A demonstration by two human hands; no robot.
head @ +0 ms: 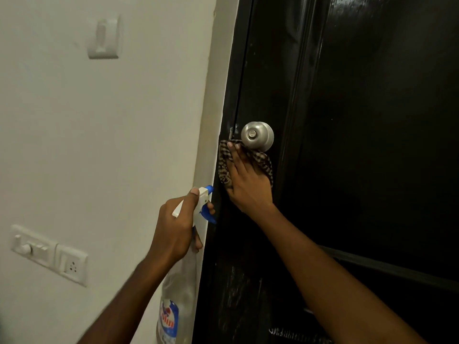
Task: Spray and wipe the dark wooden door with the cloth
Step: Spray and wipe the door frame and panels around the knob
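Note:
The dark glossy wooden door (372, 120) fills the right half of the head view. My right hand (248, 184) presses a brown checked cloth (224, 167) flat against the door's left edge, just below the round silver knob (257, 138); its fingertips reach up to the knob. My left hand (176, 229) grips the neck of a clear spray bottle (173, 301) with a white and blue trigger head (205, 202). One finger lies on the trigger and the nozzle points at the door frame, just left of the cloth.
A white wall (111, 145) takes up the left half, with a white hook plate (103, 38) high up and a switch and socket panel (49, 254) low at the left. Streaky marks (238, 289) show on the door's lower panel.

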